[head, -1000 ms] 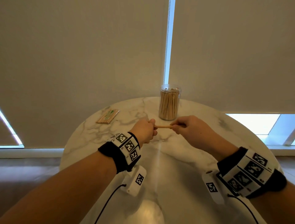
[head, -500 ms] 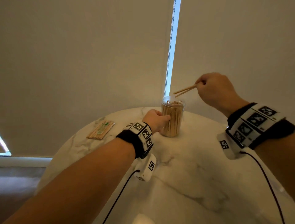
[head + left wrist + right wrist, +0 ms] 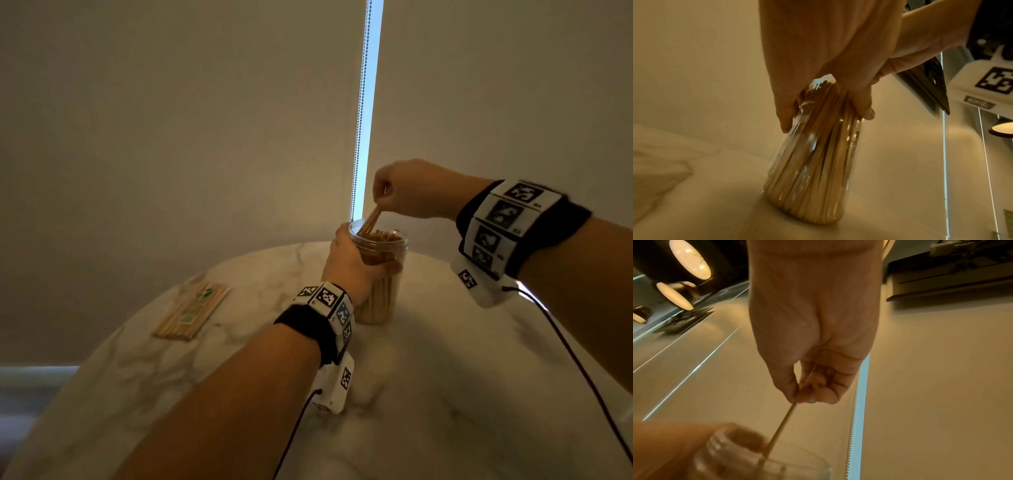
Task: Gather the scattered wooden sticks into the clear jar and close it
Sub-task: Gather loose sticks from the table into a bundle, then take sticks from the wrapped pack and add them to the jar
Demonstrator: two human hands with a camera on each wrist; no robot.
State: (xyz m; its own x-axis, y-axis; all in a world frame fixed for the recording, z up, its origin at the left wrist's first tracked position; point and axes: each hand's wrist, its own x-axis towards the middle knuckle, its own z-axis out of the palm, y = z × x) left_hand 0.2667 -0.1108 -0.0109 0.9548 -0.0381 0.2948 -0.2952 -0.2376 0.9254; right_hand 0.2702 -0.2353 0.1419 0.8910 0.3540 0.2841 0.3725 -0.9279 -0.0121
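A clear jar (image 3: 385, 291) packed with upright wooden sticks stands at the far side of the round marble table (image 3: 445, 377), its mouth uncovered. My left hand (image 3: 356, 263) grips the jar near its top; in the left wrist view the fingers and thumb wrap the jar (image 3: 813, 162). My right hand (image 3: 394, 192) hovers just above the mouth and pinches a few wooden sticks (image 3: 370, 221), whose lower ends dip into the jar. In the right wrist view the sticks (image 3: 781, 426) run from my fingertips down into the jar's mouth (image 3: 748, 456). No lid is in view.
A flat packet of wooden sticks (image 3: 191, 311) with a green label lies on the table's left side. Closed roller blinds stand right behind the table, with a bead chain (image 3: 359, 113) hanging in the bright gap. Cables trail from both wrist cameras across the table.
My right hand came down from high on the right to just over the jar, tipping the sticks into its mouth. My left hand's grip has moved up towards the jar's rim.
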